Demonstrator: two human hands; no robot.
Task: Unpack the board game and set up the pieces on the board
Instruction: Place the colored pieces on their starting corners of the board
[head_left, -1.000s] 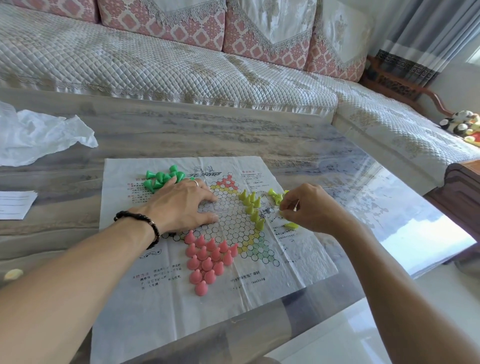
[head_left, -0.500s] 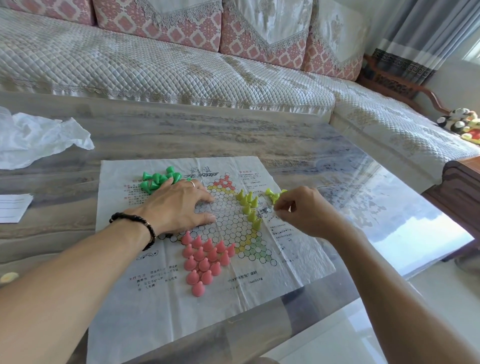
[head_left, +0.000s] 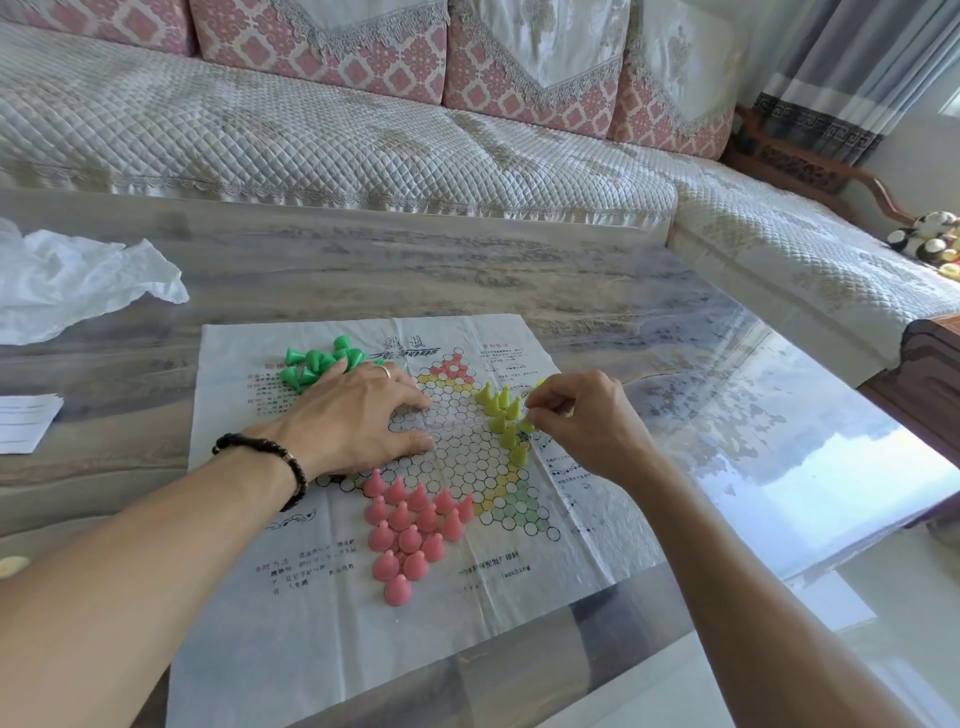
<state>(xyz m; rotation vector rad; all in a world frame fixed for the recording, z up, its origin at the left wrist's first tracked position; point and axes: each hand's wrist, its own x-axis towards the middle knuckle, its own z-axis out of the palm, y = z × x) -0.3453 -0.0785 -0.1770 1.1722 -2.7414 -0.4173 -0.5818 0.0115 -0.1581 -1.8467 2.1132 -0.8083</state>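
Setting up a paper game board (head_left: 311, 597) spread flat on a glossy counter (head_left: 519, 270), a person leans in with both bare hands. By the look of things the job is well past halfway. The pink pieces (head_left: 413, 525) already stand upright in a tidy triangle on the near point of the star, just in front of the left hand (head_left: 358, 415). The yellow-green pieces (head_left: 501, 415) are partly placed: several stand in a line along the star's right side, right beside the right hand (head_left: 582, 423), and that corner looks unfinished. The green pieces (head_left: 317, 364) lie in a loose heap off the grid, just beyond the left hand's knuckles and touching its fingers, apparently not yet sorted into a corner.

The left hand lies flat with fingers spread and fairly straight, pressing the sheet down and holding nothing. The right hand has its fingers curled, thumb and fingertips pinching one yellow-green piece (head_left: 529, 425) at the edge of the line, at or just above the sheet; I cannot tell if it touches down.

Away to the left hand's far side sits crumpled white plastic wrapping (head_left: 78, 280).
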